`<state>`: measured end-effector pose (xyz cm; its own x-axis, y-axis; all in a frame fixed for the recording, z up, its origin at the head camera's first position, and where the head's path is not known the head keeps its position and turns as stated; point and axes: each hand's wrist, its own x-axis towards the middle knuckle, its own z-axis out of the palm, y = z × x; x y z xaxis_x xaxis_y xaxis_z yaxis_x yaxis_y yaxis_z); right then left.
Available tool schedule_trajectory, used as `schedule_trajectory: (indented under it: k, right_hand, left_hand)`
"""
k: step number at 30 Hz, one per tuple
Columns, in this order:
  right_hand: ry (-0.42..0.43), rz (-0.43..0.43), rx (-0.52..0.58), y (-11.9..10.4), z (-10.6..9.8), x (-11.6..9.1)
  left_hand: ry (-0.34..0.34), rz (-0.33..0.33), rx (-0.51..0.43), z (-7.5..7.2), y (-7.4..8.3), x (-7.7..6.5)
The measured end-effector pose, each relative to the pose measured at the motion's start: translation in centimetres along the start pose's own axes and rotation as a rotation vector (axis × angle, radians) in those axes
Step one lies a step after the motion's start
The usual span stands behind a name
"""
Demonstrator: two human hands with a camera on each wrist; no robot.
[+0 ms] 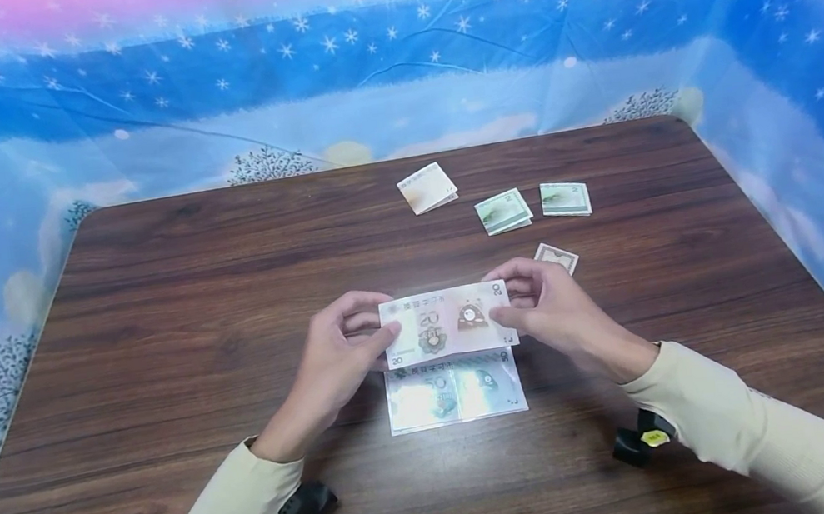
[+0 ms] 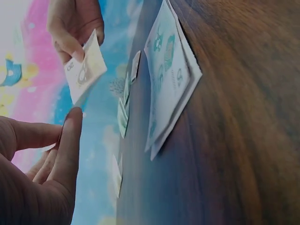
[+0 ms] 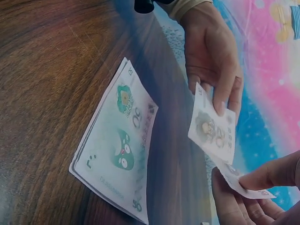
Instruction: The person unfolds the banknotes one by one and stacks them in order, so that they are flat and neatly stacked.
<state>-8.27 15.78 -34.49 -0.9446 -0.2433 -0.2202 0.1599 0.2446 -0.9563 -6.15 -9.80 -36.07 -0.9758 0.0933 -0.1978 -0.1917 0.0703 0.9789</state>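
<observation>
Left hand (image 1: 334, 349) and right hand (image 1: 556, 309) pinching a 20 banknote (image 1: 447, 323) by opposite ends, thumbs on top, up above the bench (image 1: 184, 314), 50 banknotes (image 1: 427, 402), perhaps two, lying just nearer, folded banknotes (image 1: 502, 211) on the far side

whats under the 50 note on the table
Under the 50 note, the edge of another paper layer shows against the table; most of that layer, including any print, is covered.
</observation>
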Motion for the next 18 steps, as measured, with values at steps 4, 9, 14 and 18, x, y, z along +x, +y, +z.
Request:
schedule_trajectory:
  k: [4, 9, 14, 18]
  right_hand:
    - [-0.016, 0.012, 0.011, 0.4, -0.4, 0.1]
    - [-0.046, 0.037, 0.044, 0.9, -0.6, 0.3]
    - [-0.041, 0.057, -0.003, 1.2, -0.7, 0.2]
    - [-0.027, 0.023, -0.127, 1.6, -0.9, 0.0]
  left_hand:
    - [-0.005, -0.005, -0.014, -0.4, -0.4, 0.0]
    - [0.003, -0.014, 0.01, -0.7, -0.8, 0.1]
    - [0.008, -0.018, 0.078, -0.9, -1.0, 0.1]
    - [-0.046, 0.022, 0.137, -1.2, -1.0, -0.1]
